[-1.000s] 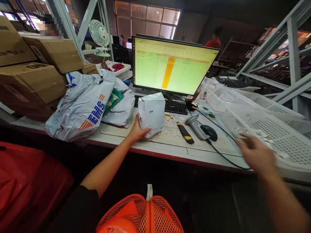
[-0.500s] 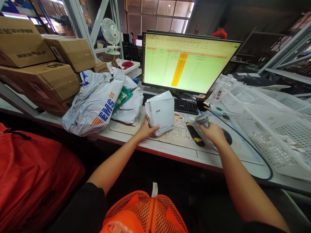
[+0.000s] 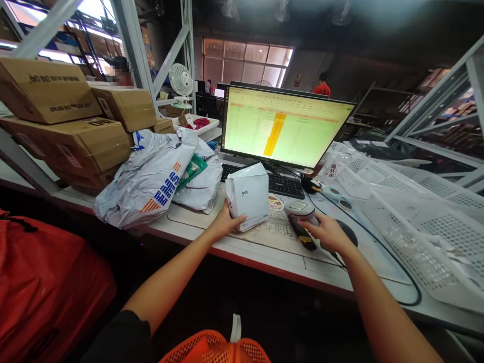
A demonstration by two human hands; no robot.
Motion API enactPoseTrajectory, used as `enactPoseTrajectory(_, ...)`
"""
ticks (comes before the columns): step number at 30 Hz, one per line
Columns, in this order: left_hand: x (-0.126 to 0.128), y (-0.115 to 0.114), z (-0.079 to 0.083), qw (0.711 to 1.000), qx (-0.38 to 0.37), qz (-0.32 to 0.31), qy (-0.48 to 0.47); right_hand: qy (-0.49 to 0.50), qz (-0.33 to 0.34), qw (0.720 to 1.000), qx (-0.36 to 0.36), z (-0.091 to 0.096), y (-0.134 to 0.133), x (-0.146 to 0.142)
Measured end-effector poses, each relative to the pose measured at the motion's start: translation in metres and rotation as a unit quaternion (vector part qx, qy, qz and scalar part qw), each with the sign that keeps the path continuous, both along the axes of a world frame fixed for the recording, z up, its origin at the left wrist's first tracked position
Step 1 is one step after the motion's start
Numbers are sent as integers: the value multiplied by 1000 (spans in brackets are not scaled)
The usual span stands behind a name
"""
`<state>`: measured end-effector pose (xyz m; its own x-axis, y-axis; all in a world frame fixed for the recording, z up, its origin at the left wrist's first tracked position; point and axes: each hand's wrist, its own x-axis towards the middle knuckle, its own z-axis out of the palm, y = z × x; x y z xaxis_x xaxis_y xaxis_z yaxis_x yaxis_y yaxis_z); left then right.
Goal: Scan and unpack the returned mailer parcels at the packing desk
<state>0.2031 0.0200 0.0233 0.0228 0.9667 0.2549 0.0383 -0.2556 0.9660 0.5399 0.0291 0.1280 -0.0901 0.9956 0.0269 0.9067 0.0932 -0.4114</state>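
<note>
A white box [image 3: 248, 196] with handwritten digits stands on the desk mat, tilted a little. My left hand [image 3: 227, 222] grips its lower left corner, thumb on the front. My right hand [image 3: 325, 231] is wrapped round a grey barcode scanner [image 3: 301, 210], whose head points left toward the box. Under the scanner lies a black and yellow utility knife [image 3: 305, 239], partly covered. A dark mouse [image 3: 347, 233] sits just behind my right hand. Behind the box is a black keyboard [image 3: 285, 185], half hidden by it.
A monitor [image 3: 287, 126] showing a spreadsheet stands at the back. White and grey mailing bags [image 3: 147, 176] and cardboard boxes [image 3: 71, 146] fill the left side. White perforated baskets [image 3: 419, 242] stand on the right. The scanner's black cable [image 3: 393, 252] loops across the desk. A red bag [image 3: 49, 287] is at lower left.
My right hand has raised the barcode scanner and turned its head leftward toward the box. The box stays in my left hand. The camera view has tilted upward.
</note>
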Motion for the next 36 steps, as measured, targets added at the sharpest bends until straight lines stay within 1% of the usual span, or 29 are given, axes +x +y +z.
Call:
enactPoseTrajectory(3,1,-1,0,1000,7,-3,-2,-97,-104,990,22,-17,24,14)
enactPoseTrajectory(4,1,-1,0,1000,6,-3,1,-117,-130,984,20,-23,28,17)
enactPoseTrajectory(6,1,0,-1,1000,-1,-3,6,-138,-155,978,5,-31,32,18)
enactPoseTrajectory(8,1,1,-2,1000,-2,-5,6,-159,-175,972,4,-34,31,11)
enactPoseTrajectory(10,0,2,-3,1000,2,-4,7,-178,-198,963,50,-30,32,-2)
enactPoseTrajectory(11,0,2,-3,1000,3,-1,9,-177,-197,961,81,-26,34,-11)
enactPoseTrajectory(12,0,3,-3,1000,3,0,13,-170,-179,964,99,-22,39,-21)
enactPoseTrajectory(13,-1,3,-3,1000,1,1,15,-158,-147,972,98,-18,46,-32)
enactPoseTrajectory(15,-2,2,-3,1000,-4,0,17,-131,-68,988,42,-13,65,-53)
enactPoseTrajectory(16,-2,2,-3,1000,-4,0,16,-122,-41,992,9,-13,76,-62)
enactPoseTrajectory(17,-2,2,-2,1000,-3,0,17,-117,-28,993,-14,-13,86,-71)
enactPoseTrajectory(19,-3,1,-2,1000,-1,0,21,-110,-37,993,-21,-16,104,-84)
enactPoseTrajectory(21,-3,1,-1,1000,0,-1,28,-101,-51,993,-20,-19,116,-91)
enactPoseTrajectory(24,-3,1,-2,999,0,1,35,-75,-51,995,-29,-18,126,-93)
enactPoseTrajectory(26,-3,1,-2,999,-1,7,36,-46,-43,998,-30,-12,127,-92)
enactPoseTrajectory(29,-3,2,-1,999,-9,8,35,23,1,999,-30,3,120,-92)
enactPoseTrajectory(31,-4,1,0,999,-14,3,42,101,68,991,-51,12,106,-93)
enactPoseTrajectory(32,-4,-1,1,999,-17,0,48,156,116,978,-72,15,95,-93)
enactPoseTrajectory(34,-3,-7,3,998,-16,-7,67,275,217,932,-92,19,68,-91)
enactPoseTrajectory(35,-3,-12,3,997,-12,-12,79,325,252,908,-86,20,52,-89)
enactPoseTrajectory(36,-2,-16,4,995,-7,-19,94,352,274,892,-73,22,35,-86)
